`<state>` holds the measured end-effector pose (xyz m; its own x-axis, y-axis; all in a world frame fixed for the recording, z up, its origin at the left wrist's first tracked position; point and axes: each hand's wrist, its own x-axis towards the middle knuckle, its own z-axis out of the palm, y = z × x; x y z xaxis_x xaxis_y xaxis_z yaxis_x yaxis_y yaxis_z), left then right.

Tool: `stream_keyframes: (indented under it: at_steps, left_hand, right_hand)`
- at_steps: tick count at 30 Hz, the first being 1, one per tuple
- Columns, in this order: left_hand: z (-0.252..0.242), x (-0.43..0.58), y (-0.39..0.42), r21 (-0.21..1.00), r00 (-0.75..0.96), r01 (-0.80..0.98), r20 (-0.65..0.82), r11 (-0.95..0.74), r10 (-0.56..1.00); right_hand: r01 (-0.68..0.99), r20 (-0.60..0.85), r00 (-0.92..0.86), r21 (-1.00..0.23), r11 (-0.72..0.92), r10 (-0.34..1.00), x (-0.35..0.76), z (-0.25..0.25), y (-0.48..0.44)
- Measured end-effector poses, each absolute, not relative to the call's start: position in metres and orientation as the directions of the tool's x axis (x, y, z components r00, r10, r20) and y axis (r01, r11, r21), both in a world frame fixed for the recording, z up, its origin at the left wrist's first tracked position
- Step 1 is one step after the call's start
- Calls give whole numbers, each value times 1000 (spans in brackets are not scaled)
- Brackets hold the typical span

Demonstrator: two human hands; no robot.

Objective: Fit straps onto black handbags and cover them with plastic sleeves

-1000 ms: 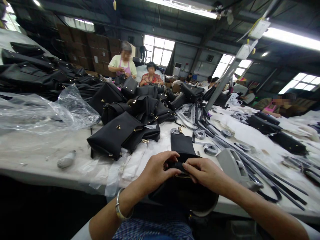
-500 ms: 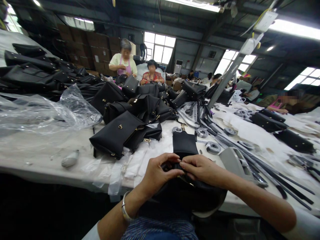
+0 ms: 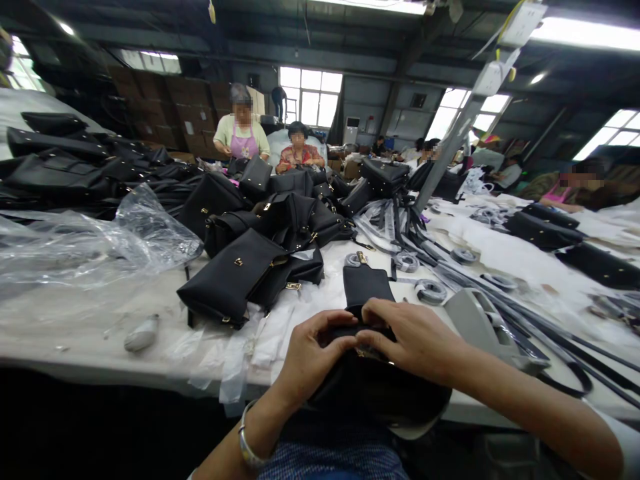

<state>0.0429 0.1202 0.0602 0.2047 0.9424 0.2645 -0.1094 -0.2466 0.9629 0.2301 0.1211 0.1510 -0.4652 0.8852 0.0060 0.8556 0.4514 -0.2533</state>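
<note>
A black handbag (image 3: 385, 393) rests at the near table edge, against my lap, with its flap (image 3: 367, 287) lying out over the table. My left hand (image 3: 307, 357) pinches the bag's top edge, a silver bracelet (image 3: 246, 445) on its wrist. My right hand (image 3: 413, 340) curls over the same edge, fingertips meeting the left ones at a small gold fitting (image 3: 361, 351). Both hands are closed on the bag.
Finished black handbags (image 3: 235, 273) are piled mid-table, more stacked far left (image 3: 55, 167). Crumpled clear plastic (image 3: 90, 240) lies left. Tape rolls (image 3: 430, 291), black straps (image 3: 545, 333) and a grey dispenser (image 3: 475, 320) lie right. A slanted metal pole (image 3: 445, 160) rises behind. Other people work at the far end.
My hands have shifted slightly along the bag's top edge, the right hand now reaching further over it. The view has tilted a little; the bag stays in place.
</note>
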Motion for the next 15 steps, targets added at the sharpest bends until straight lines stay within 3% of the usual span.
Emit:
stream_keyframes:
  at_steps: [3,9,15]
  left_hand:
    - [64,41,116,971,147,-170,197,-171,969]
    - [64,33,112,959,63,-283,35,-16,997]
    - [24,-33,112,979,-269,-203,-58,2,961]
  right_hand:
    - [837,33,-515,-198,510,857,230,153,118]
    - [799,29,-568,-218,560,822,235,150,123]
    - [814,3,-567,-146,562,824,245,153,132]
